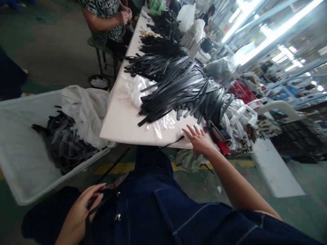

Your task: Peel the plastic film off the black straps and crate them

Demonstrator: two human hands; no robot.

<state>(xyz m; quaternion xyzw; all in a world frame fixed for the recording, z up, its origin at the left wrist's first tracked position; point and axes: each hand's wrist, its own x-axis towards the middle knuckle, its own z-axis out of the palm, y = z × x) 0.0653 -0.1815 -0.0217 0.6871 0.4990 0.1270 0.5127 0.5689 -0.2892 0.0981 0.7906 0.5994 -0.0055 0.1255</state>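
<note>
My right hand [197, 139] lies with spread fingers at the near edge of the table [120, 129]. A thin black strap [171, 143] runs over the edge just left of its fingertips. Beyond the hand, a large heap of black straps [176, 88] spreads across the table, with clear plastic wrapping [139, 89] beside and under it. Low at my left side, my left hand [83, 207] is curled round a dark strap [102, 203], partly hidden against my dark blue clothes.
A white bin [17, 143] with black scraps and plastic stands left of the table. A person [104, 20] sits at the table's far left side. White-wrapped straps with metal fittings [242, 126] lie at the right end. A green cloth [190, 160] hangs below the edge.
</note>
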